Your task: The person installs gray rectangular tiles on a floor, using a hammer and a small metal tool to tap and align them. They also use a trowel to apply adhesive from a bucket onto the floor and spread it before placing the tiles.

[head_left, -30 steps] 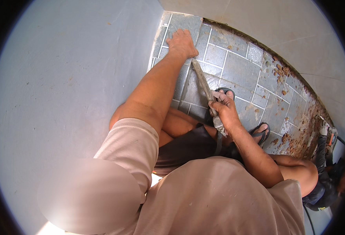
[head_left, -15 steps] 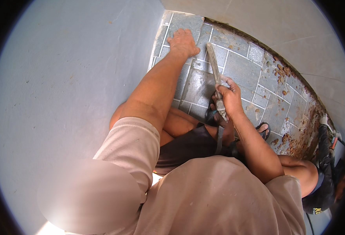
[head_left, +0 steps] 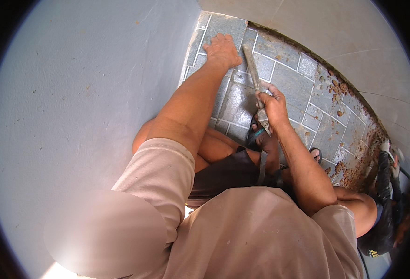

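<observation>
My left hand presses down with fingers spread on a grey stone-look tile in the far corner, beside the painted wall. In my right hand is what looks like a hammer, gripped close to its blocky, dirt-crusted head. Its worn wooden handle points away from me, the tip just right of my left hand and near the tile's edge. My right fingers partly cover the head end.
A grey-blue wall rises on the left, and a pale wall curves round the far right side. Reddish dirt clumps lie along the right edge of the tiled floor. A dark-clothed person shows partly at far right.
The view has shifted slightly. My left hand stays spread on the tile, and the hammer stays in my right hand with its handle tip slightly nearer the tile. Dark-covered shapes at far right have moved.
</observation>
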A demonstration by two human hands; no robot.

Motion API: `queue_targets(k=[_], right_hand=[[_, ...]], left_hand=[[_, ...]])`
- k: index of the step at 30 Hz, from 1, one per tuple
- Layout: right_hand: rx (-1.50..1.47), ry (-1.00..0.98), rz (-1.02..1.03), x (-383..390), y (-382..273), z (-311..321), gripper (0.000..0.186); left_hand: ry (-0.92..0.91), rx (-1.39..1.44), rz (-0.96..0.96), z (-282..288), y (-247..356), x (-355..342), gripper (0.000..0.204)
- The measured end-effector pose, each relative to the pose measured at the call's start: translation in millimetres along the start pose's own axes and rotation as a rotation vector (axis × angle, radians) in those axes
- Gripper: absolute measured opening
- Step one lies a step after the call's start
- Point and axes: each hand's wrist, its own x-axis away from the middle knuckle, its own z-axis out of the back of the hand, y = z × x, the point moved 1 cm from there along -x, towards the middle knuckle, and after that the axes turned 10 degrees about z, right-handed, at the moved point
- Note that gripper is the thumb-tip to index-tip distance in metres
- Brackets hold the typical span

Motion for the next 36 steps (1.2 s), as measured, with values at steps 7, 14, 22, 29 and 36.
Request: queue_targets(k=[7, 14, 22, 29, 36], right_hand=[[0.01, 0.001, 0.029, -4, 10, 0, 0.042], [0.035, 0.008, 0.061, -3, 8, -1, 0.043], [0.027, -0.003, 0.066, -3, 2, -1, 0.045], [0.018, -0.001, 0.093, -4, -2, -3, 0.047], [-0.025, 0.053, 0.028, 7, -8, 2, 0.05]], left_hand=[[0.002, -0.012, -0.002, -1, 0, 0, 0.086], [0.004, -0.016, -0.004, -1, 0, 0, 0.085], [0.023, 0.003, -0.007, -3, 0, 0, 0.08], [0.036, 0.004, -0.011, -5, -1, 0, 0.079], [-0.018, -0.024, -0.024, 0, -2, -7, 0.083]])
